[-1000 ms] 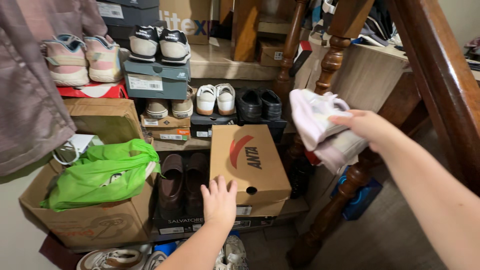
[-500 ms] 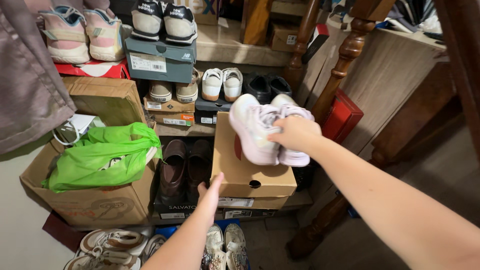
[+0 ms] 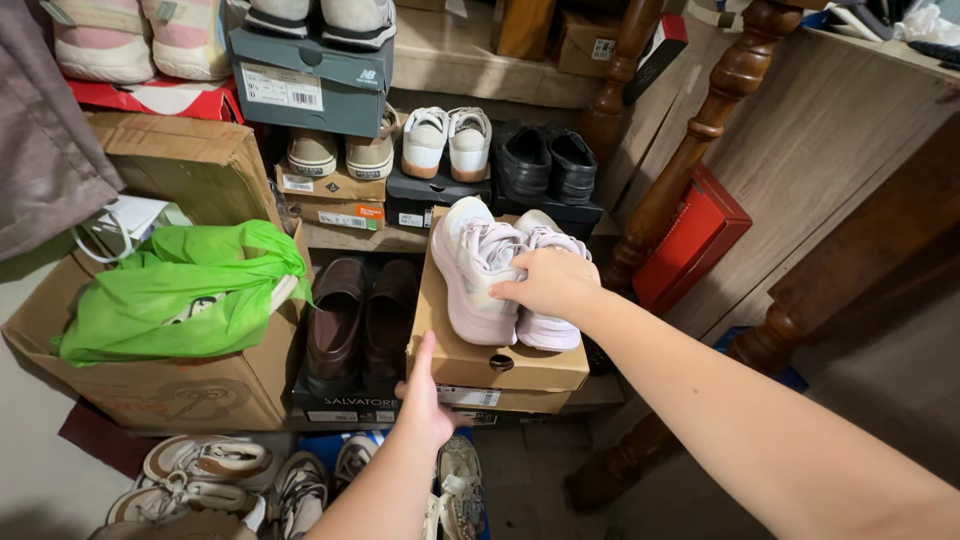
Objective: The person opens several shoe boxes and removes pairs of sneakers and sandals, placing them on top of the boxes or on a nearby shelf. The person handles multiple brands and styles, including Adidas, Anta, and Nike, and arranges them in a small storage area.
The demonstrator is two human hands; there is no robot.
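Note:
My right hand [image 3: 548,282] grips a pair of pale pink sneakers [image 3: 478,272] and rests them on top of a tan shoebox [image 3: 470,362]. The sneakers lie side by side, toes pointing away from me. My left hand [image 3: 424,398] presses flat against the front left edge of that shoebox, fingers up. A second box lies under the tan one. A pair of brown loafers [image 3: 362,318] sits just left of the box, on a dark shoebox.
A large cardboard carton [image 3: 150,385] holding a green plastic bag [image 3: 180,295] stands at left. Stacked shoeboxes with white sneakers [image 3: 448,142] and black shoes [image 3: 548,160] fill the steps behind. Turned wooden balusters [image 3: 690,150] and a red box [image 3: 692,240] stand right. Loose sneakers [image 3: 210,468] lie on the floor.
My right hand brought the pink sneakers from the right down onto the tan shoebox. My left hand stayed at the box's front edge. The view moved closer.

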